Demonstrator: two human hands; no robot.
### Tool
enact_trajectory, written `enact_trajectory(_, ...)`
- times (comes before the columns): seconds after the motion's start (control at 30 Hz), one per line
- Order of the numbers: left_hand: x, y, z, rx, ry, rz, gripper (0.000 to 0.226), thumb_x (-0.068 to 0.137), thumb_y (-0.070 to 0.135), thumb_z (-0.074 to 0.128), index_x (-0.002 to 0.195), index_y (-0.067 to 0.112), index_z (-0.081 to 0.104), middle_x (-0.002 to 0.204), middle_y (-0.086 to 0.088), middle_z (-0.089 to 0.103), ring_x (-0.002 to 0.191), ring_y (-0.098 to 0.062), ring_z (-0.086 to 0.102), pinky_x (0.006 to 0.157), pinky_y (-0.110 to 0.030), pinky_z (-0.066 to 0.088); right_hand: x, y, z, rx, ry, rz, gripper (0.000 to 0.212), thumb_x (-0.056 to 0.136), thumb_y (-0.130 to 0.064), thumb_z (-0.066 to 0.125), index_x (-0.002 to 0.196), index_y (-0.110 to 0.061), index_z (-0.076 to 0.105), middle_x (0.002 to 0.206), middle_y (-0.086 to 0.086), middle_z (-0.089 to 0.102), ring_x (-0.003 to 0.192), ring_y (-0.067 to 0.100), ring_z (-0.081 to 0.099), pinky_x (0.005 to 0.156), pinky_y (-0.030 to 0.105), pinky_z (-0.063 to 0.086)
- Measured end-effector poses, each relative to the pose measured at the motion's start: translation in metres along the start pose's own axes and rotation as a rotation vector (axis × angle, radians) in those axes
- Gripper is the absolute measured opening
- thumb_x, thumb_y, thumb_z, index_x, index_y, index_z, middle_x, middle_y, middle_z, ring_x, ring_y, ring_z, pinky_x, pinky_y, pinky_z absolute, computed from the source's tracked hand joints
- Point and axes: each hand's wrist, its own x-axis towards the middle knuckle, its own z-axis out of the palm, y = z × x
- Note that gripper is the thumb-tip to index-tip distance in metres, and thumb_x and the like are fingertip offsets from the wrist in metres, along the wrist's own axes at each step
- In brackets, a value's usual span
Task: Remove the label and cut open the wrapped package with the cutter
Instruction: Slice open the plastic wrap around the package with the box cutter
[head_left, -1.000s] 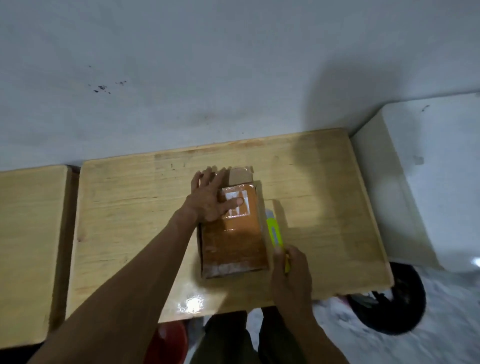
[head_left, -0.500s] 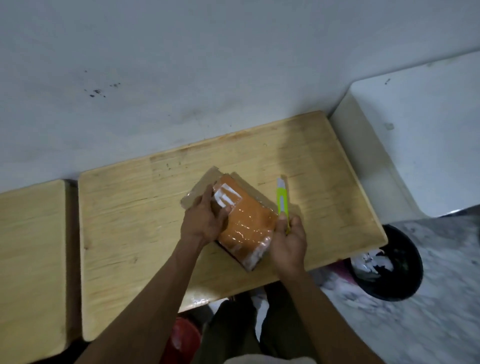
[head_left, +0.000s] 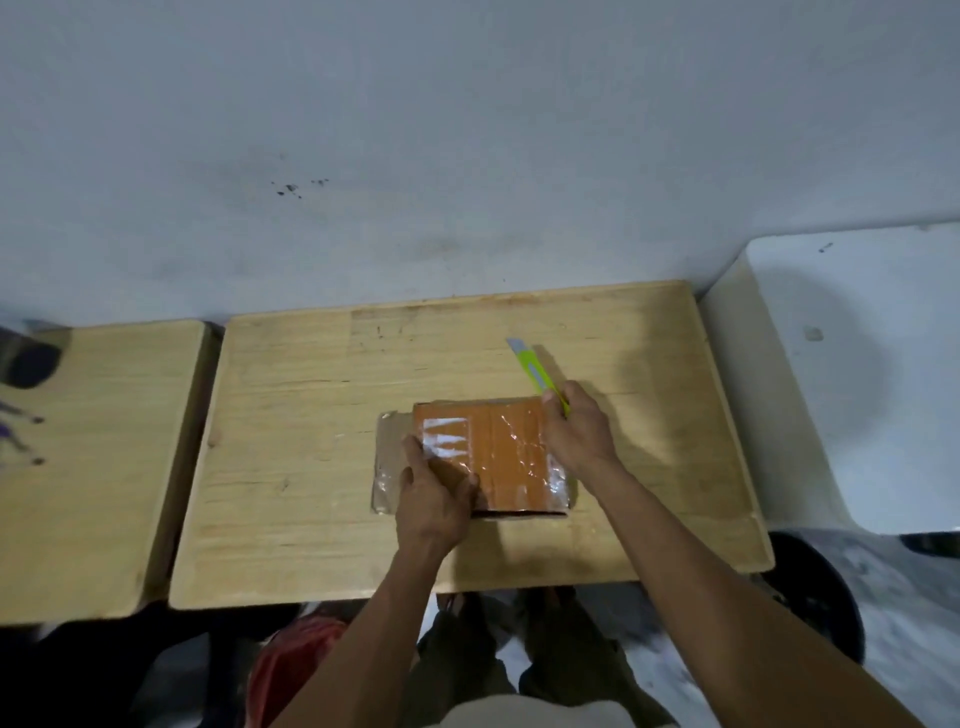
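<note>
at frame center, left hand (head_left: 434, 499) presses flat on the still-sealed, still-labelled package (head_left: 498, 457) while right hand (head_left: 576, 428) grips the cutter (head_left: 535, 371).

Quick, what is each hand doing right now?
Left hand: open, pressing flat on the package, holding nothing.
Right hand: closed around the green cutter, resting at the package's far right corner.

The wrapped package (head_left: 498, 457) is a flat orange rectangle under glossy clear film, lying flat on the tabletop (head_left: 311, 441) with loose wrap sticking out past its left edge. A pale, shiny label (head_left: 445, 439) sits on its upper left face. The cutter (head_left: 535, 373), lime green with its grey blade tip extended, points up-left from the package's upper right corner.
</note>
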Motion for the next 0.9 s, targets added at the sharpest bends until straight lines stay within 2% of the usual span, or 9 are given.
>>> enact_trajectory(0.07,-0.005,0.002,0.003,0.012,0.018,-0.014,0.101,0.084,0.051,0.067,0.153,0.023,-0.001,0.142,-0.029,0.044,0.111,-0.044,0.059,0.091,-0.050,0.051,-0.006,0.003,-0.004,0.035,0.016,-0.011,0.021,0.102,-0.036,0.040,0.100,-0.021,0.055,0.083,0.003,0.063,0.070,0.018,0.059,0.058,0.029,0.046)
enact_trajectory(0.1,-0.008,0.005,0.004,0.047,0.038,-0.037,0.102,0.083,0.057,0.065,0.154,0.027,-0.003,0.149,-0.028,0.035,0.123,-0.046,0.051,0.098,-0.056,0.046,-0.010,0.004,-0.008,0.046,0.046,-0.019,0.022,0.102,-0.035,0.040,0.102,-0.019,0.055,0.082,0.002,0.061,0.070,0.017,0.057,0.058,0.029,0.043)
enact_trajectory(0.17,-0.014,0.013,0.005,0.149,0.089,-0.048,0.106,0.082,0.068,0.060,0.155,0.033,-0.007,0.162,-0.020,0.010,0.146,-0.043,0.020,0.111,-0.063,0.028,-0.022,0.012,-0.016,0.063,0.132,-0.024,0.023,0.102,-0.034,0.040,0.100,-0.017,0.056,0.080,0.000,0.060,0.072,0.019,0.057,0.060,0.031,0.041)
enact_trajectory(0.23,-0.013,0.018,0.005,0.224,0.107,0.048,0.106,0.080,0.074,0.056,0.155,0.037,-0.009,0.165,-0.012,-0.007,0.151,-0.038,-0.003,0.114,-0.064,0.020,-0.037,0.024,-0.022,0.077,0.192,0.005,0.025,0.102,-0.035,0.041,0.095,-0.015,0.054,0.074,0.000,0.059,0.069,0.021,0.058,0.058,0.033,0.045)
enact_trajectory(0.33,-0.003,0.022,0.006,0.290,0.063,0.161,0.103,0.077,0.079,0.053,0.153,0.047,-0.007,0.163,0.001,-0.023,0.150,-0.035,-0.016,0.112,-0.071,0.018,-0.060,0.044,-0.027,0.051,0.198,0.004,0.023,0.101,-0.037,0.041,0.097,-0.018,0.053,0.073,0.002,0.063,0.067,0.022,0.063,0.062,0.042,0.054)
enact_trajectory(0.43,0.008,0.027,0.006,0.375,0.009,0.236,0.097,0.074,0.086,0.045,0.151,0.053,-0.003,0.163,0.006,-0.023,0.150,-0.035,-0.018,0.107,-0.078,0.018,-0.076,0.055,-0.024,0.003,0.229,-0.017,0.022,0.101,-0.033,0.042,0.110,-0.018,0.055,0.074,0.004,0.064,0.068,0.027,0.063,0.063,0.044,0.054)
enact_trajectory(0.6,0.023,0.036,0.002,0.529,-0.080,0.333,0.092,0.075,0.090,0.034,0.146,0.057,-0.013,0.164,0.007,-0.021,0.148,-0.032,-0.027,0.107,-0.080,0.010,-0.086,0.054,-0.007,-0.019,0.220,0.003,0.034,0.101,-0.032,0.040,0.133,-0.026,0.050,0.088,0.009,0.070,0.078,0.030,0.067,0.066,0.042,0.056)
enact_trajectory(0.8,0.027,0.034,0.006,0.542,-0.077,0.342,0.087,0.078,0.087,0.035,0.146,0.059,-0.012,0.165,0.008,-0.017,0.148,-0.029,-0.027,0.107,-0.079,0.012,-0.077,0.041,0.002,-0.004,0.277,-0.061,0.039,0.101,-0.024,0.042,0.139,-0.028,0.048,0.104,0.014,0.070,0.094,0.035,0.065,0.078,0.039,0.053)
enact_trajectory(0.9,0.026,0.033,0.009,0.552,-0.074,0.341,0.086,0.079,0.086,0.033,0.147,0.057,-0.010,0.165,0.008,-0.018,0.148,-0.030,-0.028,0.107,-0.079,0.013,-0.073,0.042,0.006,-0.018,0.273,-0.058,0.041,0.100,-0.023,0.042,0.141,-0.028,0.048,0.105,0.015,0.069,0.096,0.035,0.064,0.079,0.039,0.052)
